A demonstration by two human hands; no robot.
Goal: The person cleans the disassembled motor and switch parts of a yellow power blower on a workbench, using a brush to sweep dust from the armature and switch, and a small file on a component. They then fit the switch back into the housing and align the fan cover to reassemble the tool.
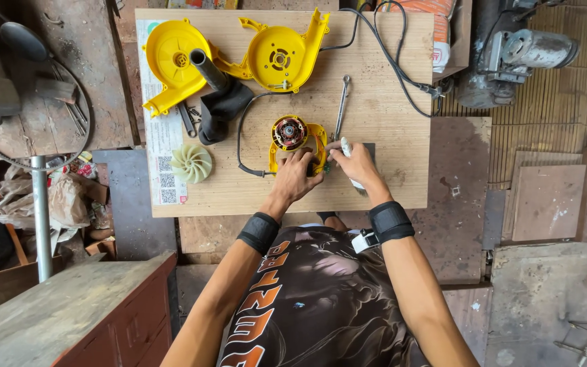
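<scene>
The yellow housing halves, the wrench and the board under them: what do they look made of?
Yellow housing halves: moulded plastic by the look, glossy, uniformly coloured. Wrench: likely steel, bright silvery shine. Board: pale wood or plywood, visible grain, matte.

I see the motor assembly [293,139] lying near the middle of the wooden board [388,122], toward its near edge. It has a yellow plastic bracket, with a round copper-wound motor, red-rimmed, sitting face-up at its far end. A black cable runs off its left side. A white-handled tool [349,155] lies just right of the bracket, tip at its near corner; the lower part is hidden.
</scene>
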